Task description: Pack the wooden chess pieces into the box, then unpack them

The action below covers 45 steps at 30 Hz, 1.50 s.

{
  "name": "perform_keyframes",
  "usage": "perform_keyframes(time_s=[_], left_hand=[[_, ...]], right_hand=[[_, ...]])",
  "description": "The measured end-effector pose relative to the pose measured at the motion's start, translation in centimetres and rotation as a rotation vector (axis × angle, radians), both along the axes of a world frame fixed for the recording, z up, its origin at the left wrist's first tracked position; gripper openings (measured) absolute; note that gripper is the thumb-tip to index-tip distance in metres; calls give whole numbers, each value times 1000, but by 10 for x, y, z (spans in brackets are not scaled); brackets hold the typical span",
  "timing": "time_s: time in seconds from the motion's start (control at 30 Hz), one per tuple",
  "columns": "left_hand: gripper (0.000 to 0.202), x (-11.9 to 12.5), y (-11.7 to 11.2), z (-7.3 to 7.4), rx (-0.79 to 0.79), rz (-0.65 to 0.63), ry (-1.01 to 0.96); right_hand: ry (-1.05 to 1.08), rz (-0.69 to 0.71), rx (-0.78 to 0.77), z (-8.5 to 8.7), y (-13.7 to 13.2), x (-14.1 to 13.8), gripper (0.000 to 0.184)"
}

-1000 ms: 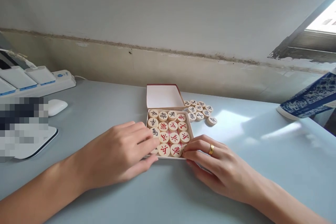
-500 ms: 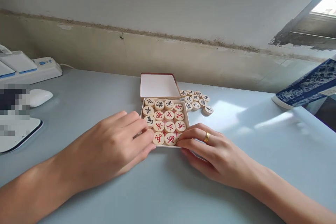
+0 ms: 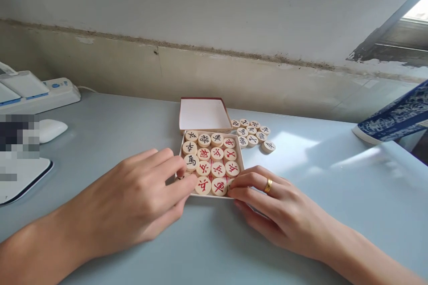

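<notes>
A shallow white box (image 3: 243,158) holds rows of round wooden Chinese chess pieces with red and black characters, including a black horse piece (image 3: 191,162) at its left side. My left hand (image 3: 147,191) is closed at the near left corner, its curled fingers around a Chinese chess piece (image 3: 181,177) that shows only partly between them. At the near right corner, my right hand (image 3: 270,205), with a gold ring, grips the box. Its fingertips reach over the rim and partly cover a corner piece (image 3: 230,183), while its thumb stays outside.
Behind the box lies its open lid (image 3: 203,114), white inside. Several loose black-character pieces (image 3: 252,139) lie to the right of it. A white mouse (image 3: 52,131) and a power strip (image 3: 63,93) are at the left. A blue patterned object (image 3: 391,118) leans at the far right.
The whole view has shifted slightly, so things appear lower. My left fingers have moved a little at the near left corner, exposing part of a piece. My right hand keeps its grip.
</notes>
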<state>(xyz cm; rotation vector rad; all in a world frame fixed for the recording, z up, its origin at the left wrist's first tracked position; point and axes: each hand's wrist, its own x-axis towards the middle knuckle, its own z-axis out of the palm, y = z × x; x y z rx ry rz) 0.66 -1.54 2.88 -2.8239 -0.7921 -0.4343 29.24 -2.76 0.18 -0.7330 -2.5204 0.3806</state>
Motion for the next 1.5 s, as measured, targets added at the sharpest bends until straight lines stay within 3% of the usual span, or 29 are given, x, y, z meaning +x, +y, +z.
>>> perform_keyframes(time_s=[0.2, 0.4, 0.5, 0.6, 0.77, 0.87, 0.93, 1.07, 1.13, 1.2, 1.33, 1.5], left_hand=[[26, 1, -4, 5, -41, 39, 35], [25, -5, 1, 2, -66, -62, -67], [22, -2, -2, -4, -248, -83, -282], [21, 10, -12, -9, -496, -9, -502], [14, 29, -25, -12, -652, 55, -591], [13, 31, -23, -12, -611, 13, -594], [15, 27, -15, -12, -490, -32, -553], [11, 7, 9, -14, -163, 22, -368], [17, -3, 20, -17, -170, 109, -301], [23, -10, 26, -21, -226, 158, -269], [27, -12, 27, -25, -257, 171, -257], [26, -10, 26, -25, -250, 182, -251]], right_hand=[[7, -12, 1, 1, 0, -2, 22], [3, -44, 49, 3, 0, -4, 21], [43, -80, 142, 6, -4, -5, 17], [97, -71, 211, 10, -10, -10, 12], [106, 22, 187, 15, -21, -20, 10], [140, 51, 194, 15, -23, -20, 13], [164, 18, 198, 14, -21, -17, 18], [179, -328, 319, 8, -1, 1, 14], [103, -490, 364, 4, 12, 11, 9], [-8, -551, 313, 0, 23, 18, 12], [-101, -528, 234, -6, 25, 21, 24], [-182, -477, 247, -10, 17, 16, 24]])
